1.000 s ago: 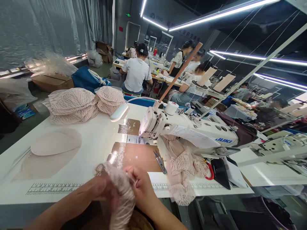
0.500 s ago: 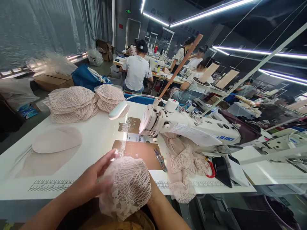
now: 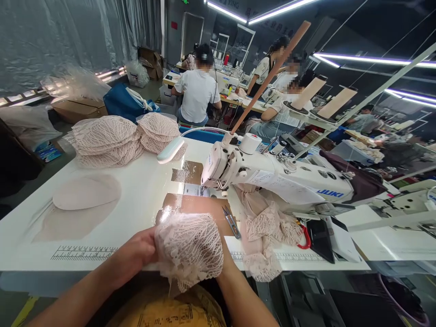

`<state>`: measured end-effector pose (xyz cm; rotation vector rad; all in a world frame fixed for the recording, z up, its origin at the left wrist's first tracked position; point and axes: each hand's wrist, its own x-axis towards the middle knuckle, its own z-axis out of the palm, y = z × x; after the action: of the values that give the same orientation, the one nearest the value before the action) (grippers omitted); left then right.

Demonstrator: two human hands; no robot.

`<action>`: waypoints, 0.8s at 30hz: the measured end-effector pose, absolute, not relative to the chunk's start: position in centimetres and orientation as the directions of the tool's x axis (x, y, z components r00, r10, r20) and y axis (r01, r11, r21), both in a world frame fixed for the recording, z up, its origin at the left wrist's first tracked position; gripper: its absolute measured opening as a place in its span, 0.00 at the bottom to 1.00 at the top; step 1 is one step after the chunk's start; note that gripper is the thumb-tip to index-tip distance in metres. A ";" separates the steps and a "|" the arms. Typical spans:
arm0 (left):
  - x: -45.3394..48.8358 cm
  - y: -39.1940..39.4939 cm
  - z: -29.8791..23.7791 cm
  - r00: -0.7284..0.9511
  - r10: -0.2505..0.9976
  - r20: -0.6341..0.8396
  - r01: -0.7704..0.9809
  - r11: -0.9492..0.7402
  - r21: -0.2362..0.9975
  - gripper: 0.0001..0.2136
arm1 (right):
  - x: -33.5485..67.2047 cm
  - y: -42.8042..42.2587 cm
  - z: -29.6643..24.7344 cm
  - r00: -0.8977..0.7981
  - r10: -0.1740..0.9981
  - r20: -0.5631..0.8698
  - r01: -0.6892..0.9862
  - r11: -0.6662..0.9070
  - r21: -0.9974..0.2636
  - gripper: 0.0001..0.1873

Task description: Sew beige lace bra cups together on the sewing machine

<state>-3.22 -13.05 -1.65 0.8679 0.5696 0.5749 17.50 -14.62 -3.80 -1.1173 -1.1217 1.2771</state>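
Note:
A pink lace cup piece [image 3: 189, 247] bulges over my right hand, which is inside it and hidden; only the forearm shows below. My left hand [image 3: 138, 255] grips the piece's left edge with fingers curled. Both sit at the near edge of the white sewing table [image 3: 143, 190]. The white sewing machine [image 3: 272, 177] stands just beyond, with thread snips [image 3: 231, 221] on a brown plate beside its needle.
Stacks of pink lace cups [image 3: 122, 138] lie at the table's far left, a flat pink pad [image 3: 85, 193] nearer. More lace [image 3: 262, 231] hangs right of the machine. A white lamp head [image 3: 170, 150] hovers mid-table. Other people sew at benches behind.
The bunched lace has been spread into a dome over my right hand. My left hand went from open beside it to gripping its left edge. The view shifted slightly.

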 end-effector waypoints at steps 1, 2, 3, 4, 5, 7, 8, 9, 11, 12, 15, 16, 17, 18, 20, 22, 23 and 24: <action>-3.0 -13.1 -1.7 0.701 0.679 -0.218 -0.243 0.515 0.822 0.23 | 17.5 -14.7 -3.4 -0.005 0.999 -0.043 -0.186 -0.043 -0.982 0.17; -2.8 -13.3 -1.8 0.689 0.691 -0.218 -0.239 0.500 0.832 0.26 | 17.5 -14.7 -2.9 0.013 0.997 -0.075 -0.244 -0.070 -0.967 0.17; -2.5 -13.4 -1.9 0.673 0.706 -0.222 -0.223 0.479 0.849 0.28 | 17.4 -14.8 -2.5 0.051 0.995 -0.089 -0.276 -0.072 -0.958 0.16; -2.2 -13.6 -2.1 0.652 0.724 -0.224 -0.210 0.457 0.864 0.28 | 17.4 -14.7 -2.1 0.102 0.990 -0.097 -0.280 -0.065 -0.958 0.15; -2.0 -13.7 -2.4 0.635 0.741 -0.221 -0.208 0.439 0.874 0.27 | 17.3 -14.7 -1.8 0.155 0.983 -0.101 -0.282 -0.054 -0.958 0.13; -1.7 -14.0 -2.8 0.612 0.761 -0.214 -0.232 0.432 0.872 0.25 | 17.2 -14.7 -1.6 0.208 0.974 -0.091 -0.297 -0.026 -0.955 0.13; -1.6 -14.1 -2.9 0.603 0.768 -0.214 -0.250 0.437 0.864 0.24 | 17.2 -14.8 -1.7 0.213 0.973 -0.084 -0.306 -0.015 -0.952 0.17; -1.6 -14.1 -3.0 0.594 0.776 -0.212 -0.265 0.437 0.860 0.23 | 17.4 -14.8 -1.8 0.206 0.975 -0.078 -0.310 -0.011 -0.951 0.20; -1.8 -14.2 -3.0 0.573 0.793 -0.207 -0.271 0.421 0.865 0.21 | 17.9 -15.0 -2.3 0.178 0.980 -0.094 -0.295 -0.038 -0.955 0.17; -1.9 -14.2 -3.0 0.562 0.802 -0.203 -0.265 0.407 0.874 0.21 | 18.2 -15.0 -2.5 0.168 0.980 -0.106 -0.281 -0.055 -0.958 0.13; -2.1 -14.1 -2.9 0.524 0.829 -0.195 -0.231 0.359 0.904 0.21 | 18.9 -15.0 -2.9 0.193 0.973 -0.124 -0.326 -0.056 -0.944 0.19; -2.1 -14.1 -2.9 0.508 0.840 -0.192 -0.223 0.343 0.912 0.21 | 19.1 -14.9 -3.0 0.203 0.971 -0.125 -0.357 -0.046 -0.933 0.21; -2.1 -14.1 -3.0 0.488 0.853 -0.185 -0.218 0.324 0.920 0.22 | 19.1 -14.8 -3.0 0.205 0.970 -0.128 -0.384 -0.041 -0.922 0.22; -2.1 -14.1 -3.1 0.468 0.866 -0.177 -0.213 0.305 0.928 0.22 | 19.1 -14.8 -3.0 0.194 0.972 -0.132 -0.402 -0.044 -0.915 0.23; -2.0 -14.2 -3.3 0.419 0.895 -0.155 -0.207 0.260 0.943 0.22 | 19.0 -14.8 -2.9 0.149 0.979 -0.138 -0.389 -0.070 -0.918 0.24; -1.9 -14.3 -3.4 0.374 0.919 -0.127 -0.195 0.211 0.958 0.21 | 18.8 -14.8 -2.7 0.079 0.984 -0.162 -0.352 -0.124 -0.928 0.23; -1.9 -14.4 -3.4 0.360 0.926 -0.111 -0.177 0.185 0.967 0.20 | 18.7 -14.8 -2.6 0.043 0.982 -0.185 -0.343 -0.159 -0.926 0.23; -1.9 -14.4 -3.4 0.352 0.931 -0.093 -0.151 0.155 0.976 0.19 | 18.6 -14.9 -2.5 0.014 0.977 -0.211 -0.346 -0.193 -0.918 0.22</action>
<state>-1.87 -14.41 -3.43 1.1364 0.8849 0.9413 18.57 -14.85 -2.48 -1.1109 -0.8040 1.4641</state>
